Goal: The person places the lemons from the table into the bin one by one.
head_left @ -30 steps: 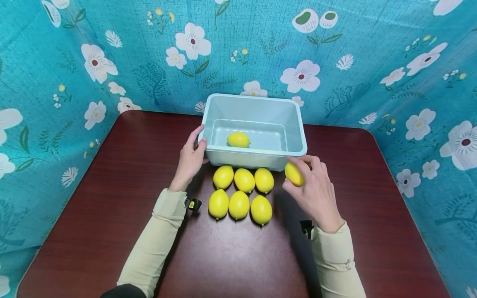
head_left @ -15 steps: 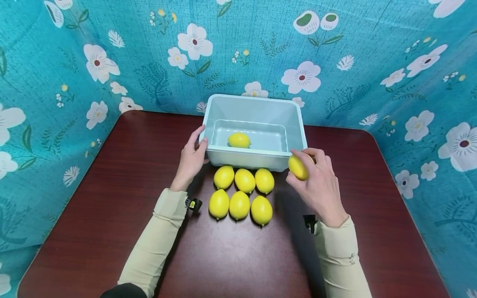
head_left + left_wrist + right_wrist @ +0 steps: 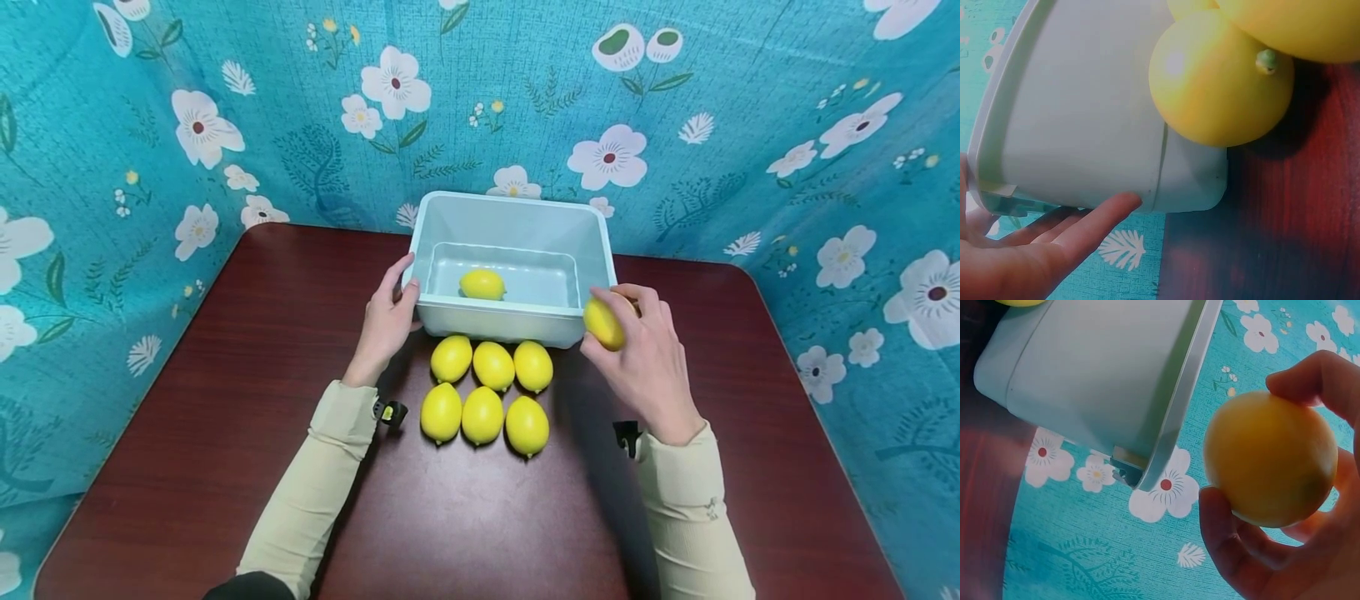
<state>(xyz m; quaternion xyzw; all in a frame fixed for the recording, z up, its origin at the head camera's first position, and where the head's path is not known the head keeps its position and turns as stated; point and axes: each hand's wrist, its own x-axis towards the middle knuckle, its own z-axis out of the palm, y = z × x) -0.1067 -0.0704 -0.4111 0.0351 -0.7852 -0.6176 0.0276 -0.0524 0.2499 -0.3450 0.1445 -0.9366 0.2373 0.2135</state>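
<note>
A pale blue-grey plastic bin (image 3: pixel 502 321) stands at the back of the dark red table, with one lemon (image 3: pixel 482 284) lying inside. My left hand (image 3: pixel 384 325) rests against its left end; the fingers stretch along the outer wall and the thumb touches the rim at the front corner. Just off the bin's front right corner, my right hand (image 3: pixel 645 358) grips another lemon (image 3: pixel 1269 459) between thumb and fingers, raised to about rim height. Two rows of lemons (image 3: pixel 482 415) lie on the table before the bin. The nearer row sits apart from its front wall.
A turquoise flowered cloth (image 3: pixel 300 108) hangs behind the table (image 3: pixel 465 525) and along both sides. Small black cameras (image 3: pixel 392 412) are strapped to both wrists. The bin's rim (image 3: pixel 1179 387) lies between the held lemon and the bin's inside.
My right hand has lifted the lemon and moved slightly back and to the right, up along the bin's corner. The left hand and the other lemons stay put.
</note>
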